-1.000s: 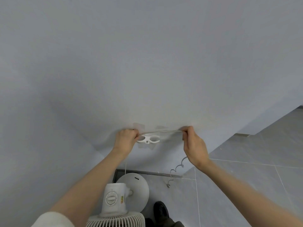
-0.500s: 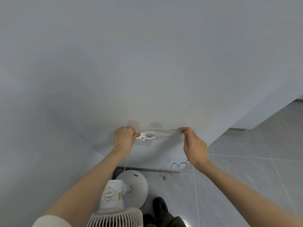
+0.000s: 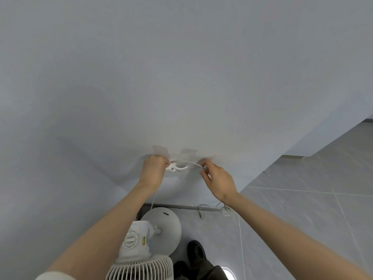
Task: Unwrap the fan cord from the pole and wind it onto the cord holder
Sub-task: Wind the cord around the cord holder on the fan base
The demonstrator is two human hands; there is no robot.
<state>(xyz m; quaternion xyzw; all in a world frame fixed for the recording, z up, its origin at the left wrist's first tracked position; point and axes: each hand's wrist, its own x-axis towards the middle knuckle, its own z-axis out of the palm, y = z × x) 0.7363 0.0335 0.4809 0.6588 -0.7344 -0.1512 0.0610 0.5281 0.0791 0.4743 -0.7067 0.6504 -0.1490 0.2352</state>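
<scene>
As our right hand (image 3: 219, 179) swung in toward the cord holder (image 3: 177, 168), fan cord (image 3: 189, 163) now arcs over it, left hand (image 3: 155, 170) anchoring; both sets of fingers pinch cord, first wrap looks to be starting

Hands: two. Left hand (image 3: 154, 170) and right hand (image 3: 219, 179), both far centre.
Cord holder (image 3: 177, 168): one, on wall between hands.
Cord (image 3: 190, 163): one.
Fan (image 3: 139, 245): one, near centre, with one dial (image 3: 130, 239) and one round base (image 3: 161, 225).
Tape patches (image 3: 160, 151): two, side by side above holder.
Shoe (image 3: 195, 251): one plain, right of fan.
Sleeve (image 3: 54, 275): one, near left.
</scene>
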